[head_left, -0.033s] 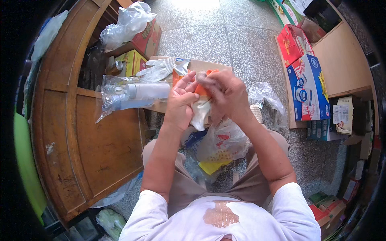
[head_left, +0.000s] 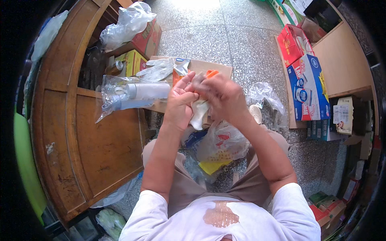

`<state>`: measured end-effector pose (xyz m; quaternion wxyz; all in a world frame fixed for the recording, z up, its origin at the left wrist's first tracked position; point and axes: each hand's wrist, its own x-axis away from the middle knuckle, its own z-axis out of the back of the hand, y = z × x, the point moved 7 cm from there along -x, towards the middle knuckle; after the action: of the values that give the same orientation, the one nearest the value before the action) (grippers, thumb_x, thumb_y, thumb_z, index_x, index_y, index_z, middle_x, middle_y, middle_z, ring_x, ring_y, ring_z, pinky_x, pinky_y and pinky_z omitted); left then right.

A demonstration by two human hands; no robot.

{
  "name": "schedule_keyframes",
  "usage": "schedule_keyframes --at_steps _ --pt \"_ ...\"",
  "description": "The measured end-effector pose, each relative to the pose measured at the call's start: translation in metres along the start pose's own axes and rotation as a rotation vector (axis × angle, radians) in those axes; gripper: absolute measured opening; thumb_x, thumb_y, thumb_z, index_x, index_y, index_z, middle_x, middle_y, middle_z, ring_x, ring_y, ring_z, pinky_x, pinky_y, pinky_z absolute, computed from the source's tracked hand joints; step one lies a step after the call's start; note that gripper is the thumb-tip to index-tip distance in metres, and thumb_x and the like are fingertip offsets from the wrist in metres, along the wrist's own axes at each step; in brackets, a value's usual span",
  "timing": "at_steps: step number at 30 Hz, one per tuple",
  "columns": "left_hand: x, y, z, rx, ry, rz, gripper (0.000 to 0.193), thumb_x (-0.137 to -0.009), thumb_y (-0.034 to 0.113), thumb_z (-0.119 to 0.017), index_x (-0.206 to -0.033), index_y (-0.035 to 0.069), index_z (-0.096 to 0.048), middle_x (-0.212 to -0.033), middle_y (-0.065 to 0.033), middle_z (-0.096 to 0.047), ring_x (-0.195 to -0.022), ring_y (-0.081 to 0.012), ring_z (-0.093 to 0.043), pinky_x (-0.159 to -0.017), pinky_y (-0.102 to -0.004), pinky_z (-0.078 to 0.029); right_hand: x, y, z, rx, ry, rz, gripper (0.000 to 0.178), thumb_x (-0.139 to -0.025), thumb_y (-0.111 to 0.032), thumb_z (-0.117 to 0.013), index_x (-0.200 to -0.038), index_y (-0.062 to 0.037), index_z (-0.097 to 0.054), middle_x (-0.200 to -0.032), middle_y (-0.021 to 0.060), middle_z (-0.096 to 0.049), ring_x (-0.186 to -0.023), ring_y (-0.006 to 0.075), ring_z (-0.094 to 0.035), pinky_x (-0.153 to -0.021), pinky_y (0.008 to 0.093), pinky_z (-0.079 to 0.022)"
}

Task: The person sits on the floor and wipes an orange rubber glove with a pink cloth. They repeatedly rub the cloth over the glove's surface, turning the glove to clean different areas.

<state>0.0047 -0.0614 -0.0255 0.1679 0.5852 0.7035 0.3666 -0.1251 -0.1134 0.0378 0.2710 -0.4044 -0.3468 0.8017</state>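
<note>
My left hand (head_left: 181,98) pinches a white and orange work glove (head_left: 198,115) between thumb and fingers. The glove's white knit end hangs down below the hands, and orange parts (head_left: 211,73) show above my right hand. My right hand (head_left: 221,94) is curled over the upper glove; its fingers are smeared by motion and cover most of the orange. Just beyond, on a flat cardboard sheet (head_left: 213,66), lie a white knit glove (head_left: 159,69) and an orange and silver piece (head_left: 181,69) that I cannot make out.
A bottle in clear plastic (head_left: 146,91) lies left of my hands. Below them, a printed plastic bag (head_left: 223,140) sits between my knees. Crumpled clear plastic (head_left: 265,96) is on the right, near a blue and white box (head_left: 307,88). A wooden cabinet (head_left: 108,140) borders the left.
My right hand has shifted slightly left and toward my left hand, covering more of the glove's orange part. My left hand stays in place.
</note>
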Motion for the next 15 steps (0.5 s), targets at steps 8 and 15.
schedule_keyframes --at_steps 8,15 --pt "0.003 0.01 0.003 0.061 0.013 0.036 0.069 -0.073 -0.017 -0.049 -0.139 -0.007 -0.031 -0.125 -0.0252 -0.056 -0.116 -0.0281 -0.058 -0.099 -0.0335 -0.048 -0.005 0.012 0.008 0.227 -0.076 -0.05 0.02 -0.077 -0.005 -0.071 -0.096 -0.0097 -0.067 -0.086 0.012 -0.063 -0.073 0.027 -0.066 -0.065 0.034 -0.053" --pt "0.006 0.017 -0.003 0.004 -0.033 0.055 0.072 -0.071 -0.014 -0.052 -0.14 -0.007 -0.032 -0.13 -0.0281 -0.053 -0.12 -0.0295 -0.056 -0.105 -0.0358 -0.044 -0.007 0.049 0.026 -0.388 0.122 -0.577 0.024 -0.086 -0.015 -0.066 -0.104 0.0002 -0.064 -0.094 0.0104 -0.069 -0.083 0.0162 -0.066 -0.073 0.0293 -0.052"
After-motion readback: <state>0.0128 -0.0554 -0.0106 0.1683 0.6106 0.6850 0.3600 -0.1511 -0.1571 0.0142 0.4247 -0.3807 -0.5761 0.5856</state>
